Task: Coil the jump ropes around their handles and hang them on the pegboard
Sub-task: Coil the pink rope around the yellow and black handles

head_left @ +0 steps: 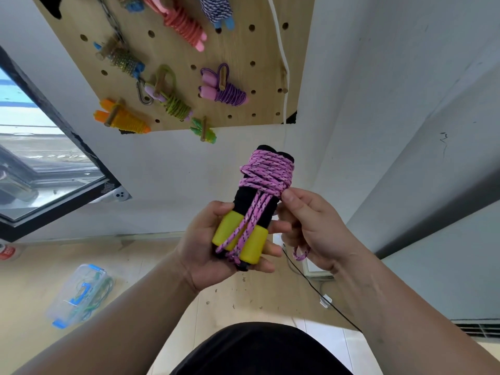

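Pink rope (266, 169): mostly coiled on handles (257, 243), I judge.
Left hand (205, 247): fingers (272, 250) grip the handles.
Right hand (313, 228): fingers pinch the loose end (301, 253).
Pegboard (238, 44): hanging not yet done.

Forearms raised, left hand (201, 247) gripping handles (225, 230), right hand (313, 228) pinching rope (266, 169) (thumb pressed on)

The person wears a plain black garment (259, 353), its rounded front showing low between the arms. The left forearm (130, 315) and right forearm (392, 301) are bare, as are the left hand (200, 250) and right hand (313, 226), nails cut short.
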